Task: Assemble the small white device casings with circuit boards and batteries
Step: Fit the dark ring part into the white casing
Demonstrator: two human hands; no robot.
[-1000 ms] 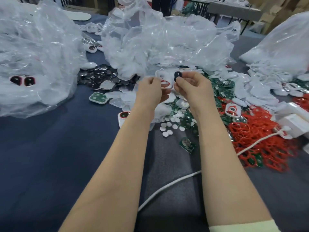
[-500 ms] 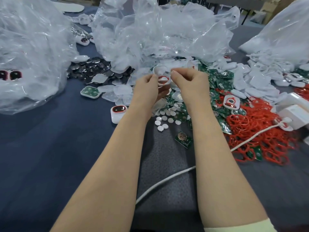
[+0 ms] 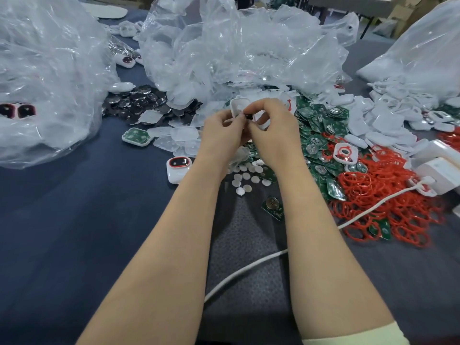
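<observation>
Your right hand (image 3: 272, 130) has closed in on your left hand (image 3: 222, 130).
Left grips the white casing (image 3: 238, 105); right pinches a small dark part (image 3: 247, 117) against it, just beside the left.

The left hand (image 3: 221, 130) and right hand (image 3: 273, 130) are bare, and so are both forearms. Well behind the right hand, near the elbow, a pale yellowish-cream sleeve (image 3: 353, 337) ends in a soft, plain edge across the arm.
</observation>
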